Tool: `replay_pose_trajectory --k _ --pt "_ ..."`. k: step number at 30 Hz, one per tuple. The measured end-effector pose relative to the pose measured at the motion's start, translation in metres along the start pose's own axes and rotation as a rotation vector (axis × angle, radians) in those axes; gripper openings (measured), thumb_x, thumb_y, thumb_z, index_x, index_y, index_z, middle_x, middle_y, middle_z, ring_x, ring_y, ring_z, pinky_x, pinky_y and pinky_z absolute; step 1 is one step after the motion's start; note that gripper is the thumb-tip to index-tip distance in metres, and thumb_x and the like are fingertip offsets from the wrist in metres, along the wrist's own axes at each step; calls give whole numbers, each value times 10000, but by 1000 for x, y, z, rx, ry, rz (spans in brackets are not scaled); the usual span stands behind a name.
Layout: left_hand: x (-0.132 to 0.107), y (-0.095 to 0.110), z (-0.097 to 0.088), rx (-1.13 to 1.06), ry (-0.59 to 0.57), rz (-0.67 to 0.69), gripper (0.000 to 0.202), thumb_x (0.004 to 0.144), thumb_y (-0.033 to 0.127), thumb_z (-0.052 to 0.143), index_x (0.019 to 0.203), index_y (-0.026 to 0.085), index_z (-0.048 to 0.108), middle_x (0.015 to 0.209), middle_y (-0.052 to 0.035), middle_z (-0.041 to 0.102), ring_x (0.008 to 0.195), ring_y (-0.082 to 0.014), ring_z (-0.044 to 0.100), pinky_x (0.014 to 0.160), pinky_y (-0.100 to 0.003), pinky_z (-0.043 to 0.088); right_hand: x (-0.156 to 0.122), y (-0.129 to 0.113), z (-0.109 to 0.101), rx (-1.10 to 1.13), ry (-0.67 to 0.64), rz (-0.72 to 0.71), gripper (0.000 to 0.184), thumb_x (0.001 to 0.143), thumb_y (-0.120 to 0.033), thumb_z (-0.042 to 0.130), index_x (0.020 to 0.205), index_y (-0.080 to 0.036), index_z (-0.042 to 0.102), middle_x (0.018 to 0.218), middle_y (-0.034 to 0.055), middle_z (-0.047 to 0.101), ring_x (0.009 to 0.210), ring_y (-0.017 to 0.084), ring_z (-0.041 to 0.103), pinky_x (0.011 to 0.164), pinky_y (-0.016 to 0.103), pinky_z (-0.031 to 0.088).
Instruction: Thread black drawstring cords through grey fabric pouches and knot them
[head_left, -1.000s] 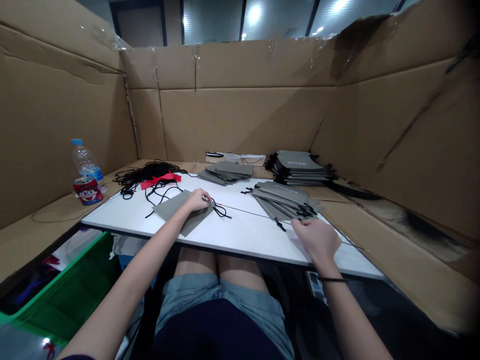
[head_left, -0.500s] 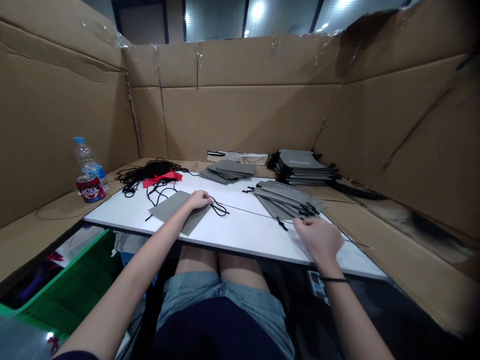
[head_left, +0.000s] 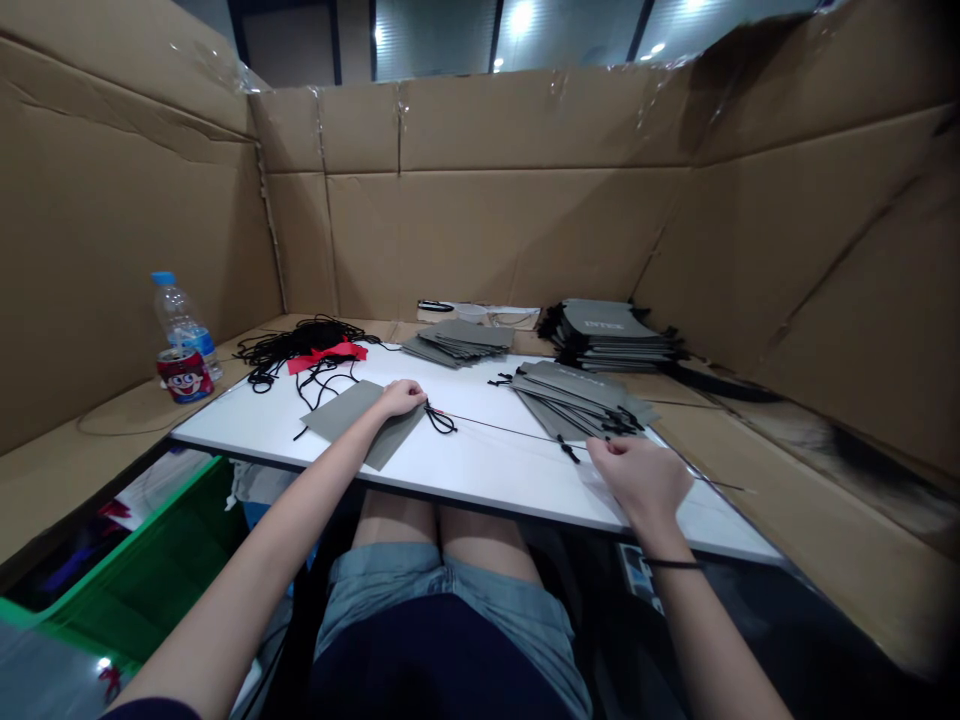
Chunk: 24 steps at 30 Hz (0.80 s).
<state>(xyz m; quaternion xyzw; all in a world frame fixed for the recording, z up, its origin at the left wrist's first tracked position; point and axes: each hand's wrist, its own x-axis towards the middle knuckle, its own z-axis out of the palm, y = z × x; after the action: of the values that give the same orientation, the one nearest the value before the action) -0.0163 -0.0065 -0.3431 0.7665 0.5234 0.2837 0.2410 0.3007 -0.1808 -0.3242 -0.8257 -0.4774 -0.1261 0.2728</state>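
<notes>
pressing the soft, light cloth bag flat under my open left hand, i pinch the thin black cord in my right hand, best held short as it looks slippery

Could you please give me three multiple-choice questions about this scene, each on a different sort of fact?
1. Where is the left hand?
A. on the can
B. on a grey fabric pouch
C. on the far stack

2. What colour is the strip on the black cord pile?
A. blue
B. green
C. red

3. How does the plastic water bottle stand?
A. upright
B. on its side
C. upside down

1: B, the hand lies on it.
2: C, it shows red.
3: A, its blue cap is uppermost.
</notes>
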Motion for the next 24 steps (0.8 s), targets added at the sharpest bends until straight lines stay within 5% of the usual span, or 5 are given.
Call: replay_pose_trajectory --k 24 --pt "-2 4 -1 107 -13 35 164 805 267 567 797 144 675 762 -42 657 717 -162 558 697 -262 439 5 4 1 -40 -153 -33 390 770 -429 454 735 -187 758 683 119 667 679 247 581 553 299 288"
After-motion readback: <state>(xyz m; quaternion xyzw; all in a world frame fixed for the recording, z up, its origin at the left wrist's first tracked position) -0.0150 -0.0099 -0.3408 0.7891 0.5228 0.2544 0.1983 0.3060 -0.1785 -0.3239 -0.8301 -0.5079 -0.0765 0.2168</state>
